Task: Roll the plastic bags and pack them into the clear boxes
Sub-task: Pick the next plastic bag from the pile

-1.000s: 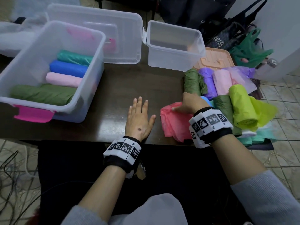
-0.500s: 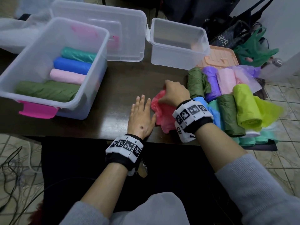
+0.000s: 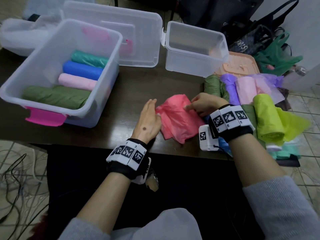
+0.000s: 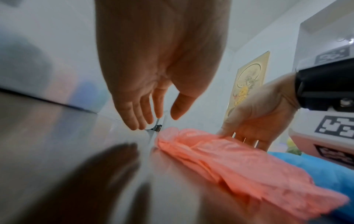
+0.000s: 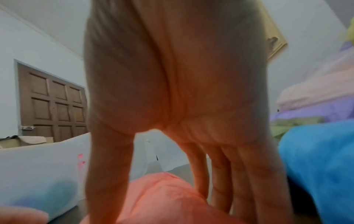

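Pressing red bag [image 3: 178,118] | right hand [image 3: 206,105] | tote [image 3: 242,44] "CHRIS"

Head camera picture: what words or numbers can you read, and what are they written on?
"HRIS": white letters on the dark tote bag; the word's beginning is hidden.
White print on the black bag behind it: too little shows to read.
Left wristband and right wristband: black-and-white square code patterns, not words; the tiny digits beside them are too small to read.
Nothing else bears readable text.
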